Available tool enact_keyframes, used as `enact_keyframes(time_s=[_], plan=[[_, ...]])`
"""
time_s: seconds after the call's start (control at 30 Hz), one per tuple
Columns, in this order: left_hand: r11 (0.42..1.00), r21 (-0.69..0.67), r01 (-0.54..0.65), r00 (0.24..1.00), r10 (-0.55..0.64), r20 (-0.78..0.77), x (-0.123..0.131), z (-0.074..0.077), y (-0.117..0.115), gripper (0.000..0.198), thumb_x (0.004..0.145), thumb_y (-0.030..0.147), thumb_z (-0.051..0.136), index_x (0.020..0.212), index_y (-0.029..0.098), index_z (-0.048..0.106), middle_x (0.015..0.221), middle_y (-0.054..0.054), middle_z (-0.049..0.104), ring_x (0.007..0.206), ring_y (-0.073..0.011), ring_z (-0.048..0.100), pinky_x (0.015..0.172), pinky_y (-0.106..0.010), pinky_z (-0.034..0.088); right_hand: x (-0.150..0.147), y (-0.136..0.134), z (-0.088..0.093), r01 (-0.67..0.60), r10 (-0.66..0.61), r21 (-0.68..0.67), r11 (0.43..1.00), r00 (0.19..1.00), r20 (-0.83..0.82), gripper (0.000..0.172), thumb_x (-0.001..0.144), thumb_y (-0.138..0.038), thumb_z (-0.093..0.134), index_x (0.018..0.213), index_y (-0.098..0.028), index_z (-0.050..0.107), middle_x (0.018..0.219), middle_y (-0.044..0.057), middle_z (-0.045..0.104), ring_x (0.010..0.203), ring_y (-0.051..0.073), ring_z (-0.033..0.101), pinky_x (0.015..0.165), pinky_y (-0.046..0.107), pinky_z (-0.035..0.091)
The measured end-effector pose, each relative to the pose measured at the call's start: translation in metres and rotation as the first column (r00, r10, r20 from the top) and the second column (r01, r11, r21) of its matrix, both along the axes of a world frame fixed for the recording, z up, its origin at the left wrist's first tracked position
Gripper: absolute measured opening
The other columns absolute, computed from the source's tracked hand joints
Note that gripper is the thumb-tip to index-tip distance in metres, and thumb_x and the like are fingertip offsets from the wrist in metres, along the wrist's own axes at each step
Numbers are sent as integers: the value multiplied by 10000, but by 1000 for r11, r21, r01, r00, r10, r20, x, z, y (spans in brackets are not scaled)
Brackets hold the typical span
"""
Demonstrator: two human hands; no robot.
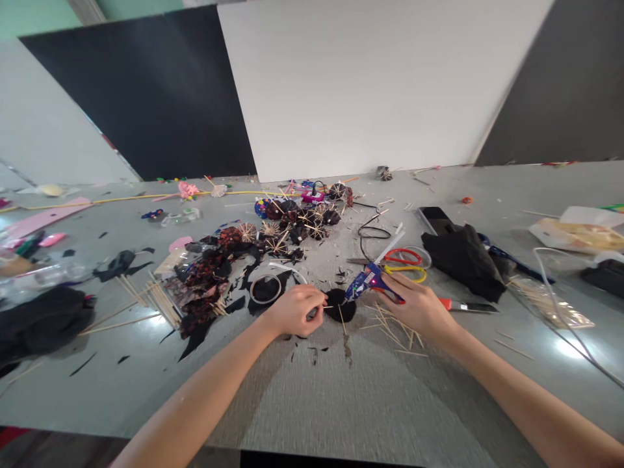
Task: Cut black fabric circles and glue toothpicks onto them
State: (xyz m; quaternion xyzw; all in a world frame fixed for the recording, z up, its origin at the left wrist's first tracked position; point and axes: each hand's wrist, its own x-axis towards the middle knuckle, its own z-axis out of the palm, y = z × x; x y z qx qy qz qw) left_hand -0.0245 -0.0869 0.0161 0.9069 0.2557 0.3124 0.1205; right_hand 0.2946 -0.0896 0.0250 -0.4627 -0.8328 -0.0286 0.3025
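My right hand (412, 302) is wrapped around a blue glue gun (363, 281), whose nozzle points down and left at a round black piece of cloth (336, 313). A thin wooden stick (342, 320) lies across that cloth. Just left of the cloth, my left hand (299, 311) is closed in a pinch. Something dark shows between its fingers, but I cannot make out what it is. A roll of tape (265, 300) lies beyond my left wrist. Loose sticks (397, 331) are scattered below my right hand.
Behind the hands is a cluster of dark cloth balls spiked with sticks (297, 224). Scissors (402, 257) and a red-handled knife (470, 306) lie near my right hand. Black cloth (463, 260) partly covers a phone (433, 220). At left are patterned cloth scraps (199, 286) and bundled sticks (158, 300).
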Motion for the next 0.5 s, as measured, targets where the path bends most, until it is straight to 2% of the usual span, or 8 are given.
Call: enact_keyframes(time_s=[0.3,0.5], plan=[[1000,1,27,999,-27,40,0,2,0,155,822,116,550,932,196,625,890,-99,747,888,-245,739,842,-382,598,3,1,0,3,-3,-6,1000,999,35,275,1021,-343,552,1222,-241,710,1205,89,750,1023,249,757,919,390,642],[1000,3,14,999,-14,33,0,2,-1,142,826,120,547,922,201,612,861,-86,744,879,-245,744,829,-380,598,6,2,-4,5,-6,14,1000,998,56,302,1019,-327,543,1270,-242,687,1202,85,750,1013,250,759,903,404,648]])
